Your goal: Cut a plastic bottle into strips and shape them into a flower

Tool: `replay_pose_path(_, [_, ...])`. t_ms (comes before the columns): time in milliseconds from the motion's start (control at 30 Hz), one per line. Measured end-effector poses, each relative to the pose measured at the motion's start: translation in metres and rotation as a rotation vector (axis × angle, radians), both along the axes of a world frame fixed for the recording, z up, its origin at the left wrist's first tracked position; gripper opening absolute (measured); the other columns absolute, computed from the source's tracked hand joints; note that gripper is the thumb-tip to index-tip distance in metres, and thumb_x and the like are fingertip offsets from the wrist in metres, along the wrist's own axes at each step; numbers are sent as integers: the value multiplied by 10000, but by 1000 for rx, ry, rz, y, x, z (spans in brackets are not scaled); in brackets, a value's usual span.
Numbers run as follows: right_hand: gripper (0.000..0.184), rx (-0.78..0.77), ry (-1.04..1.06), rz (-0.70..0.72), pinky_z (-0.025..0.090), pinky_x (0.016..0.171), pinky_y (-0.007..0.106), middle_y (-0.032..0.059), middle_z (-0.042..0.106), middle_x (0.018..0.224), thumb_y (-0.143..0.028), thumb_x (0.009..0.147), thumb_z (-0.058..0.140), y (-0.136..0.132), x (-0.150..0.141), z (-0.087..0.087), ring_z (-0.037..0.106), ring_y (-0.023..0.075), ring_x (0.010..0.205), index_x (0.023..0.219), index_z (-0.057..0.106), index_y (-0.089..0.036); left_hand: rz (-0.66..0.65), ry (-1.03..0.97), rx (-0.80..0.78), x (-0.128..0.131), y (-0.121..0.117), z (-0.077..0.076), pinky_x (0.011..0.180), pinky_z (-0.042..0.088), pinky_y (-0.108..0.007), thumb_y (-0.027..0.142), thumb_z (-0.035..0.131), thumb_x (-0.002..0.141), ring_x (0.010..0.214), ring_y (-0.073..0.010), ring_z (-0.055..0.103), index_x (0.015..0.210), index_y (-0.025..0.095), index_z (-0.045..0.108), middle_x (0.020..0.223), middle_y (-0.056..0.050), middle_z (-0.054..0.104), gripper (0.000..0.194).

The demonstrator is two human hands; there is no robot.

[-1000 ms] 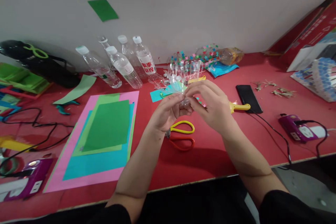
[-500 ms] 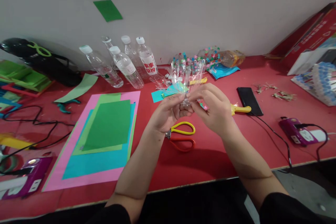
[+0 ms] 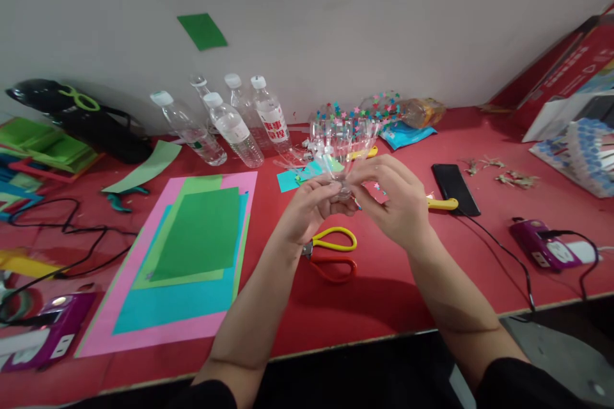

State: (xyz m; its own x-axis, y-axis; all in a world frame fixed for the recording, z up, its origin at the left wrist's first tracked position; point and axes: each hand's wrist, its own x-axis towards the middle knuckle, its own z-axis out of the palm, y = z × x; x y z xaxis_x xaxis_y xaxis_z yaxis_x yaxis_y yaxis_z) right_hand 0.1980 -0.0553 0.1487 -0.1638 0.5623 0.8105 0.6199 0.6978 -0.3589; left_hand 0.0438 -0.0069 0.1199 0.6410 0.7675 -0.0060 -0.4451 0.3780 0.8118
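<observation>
scissors (image 3: 326, 245): on the desk (image 3: 369, 297) at 6 o'clock from the clear plastic piece (image 3: 338, 168).
paper stack (image 3: 196, 233): at 8 o'clock, green sheets over blue and pink.
left hand (image 3: 313, 204): at 7 o'clock, curled around the base of the piece, holding it.
right hand (image 3: 393, 201): at 4 o'clock, fingers bent narrow, tips at the piece; cannot tell whether they pinch it.
clear plastic piece: between the hands, cut strips toward 12 o'clock, some lost against clear plastic behind.
just changed: right fingertips sit slightly farther from the left thumb than a second ago, baring more of the piece; the finger work on it seems unfinished.
phone (image 3: 455, 190): flat at 3 o'clock.
bottles (image 3: 235, 131): standing at 10 o'clock.
colored stars (image 3: 337, 110): at 12 o'clock.
green paper (image 3: 202, 32): on the wall (image 3: 297, 32), between 10 and 11.
</observation>
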Motion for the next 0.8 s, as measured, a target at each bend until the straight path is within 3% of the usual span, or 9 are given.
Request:
replay_pose_path(133, [133,-3,-66,26,526,776,329,45,657,892,-67,870,565,-4,0,3,604,155,864,885,607,-192,130,43,77,0,-2,4,625,522,-224,244,787,673,659,-105,643,964,152,652,784,-12,692,333])
replay_pose_path(333, [154,-62,-91,45,526,783,331,47,654,915,-68,872,562,-6,13,6,612,161,888,941,610,-197,281,139,235,-4,0,3,700,519,-226,230,798,680,691,-93,643,1005,192,637,861,5,704,365])
replay_pose_path(533, [141,-72,-73,-56,506,736,303,31,648,873,-70,878,553,-7,26,11,614,145,836,886,607,-199,283,176,257,-6,1,2,702,525,-257,222,773,715,694,-118,665,1012,190,605,914,-25,730,343])
replay_pose_path(800, [125,-55,-42,-59,498,733,290,24,643,845,-63,863,577,-12,23,14,598,133,815,886,602,-184,229,216,196,-4,1,3,677,538,-265,267,776,700,669,-129,672,984,154,634,824,-40,731,337])
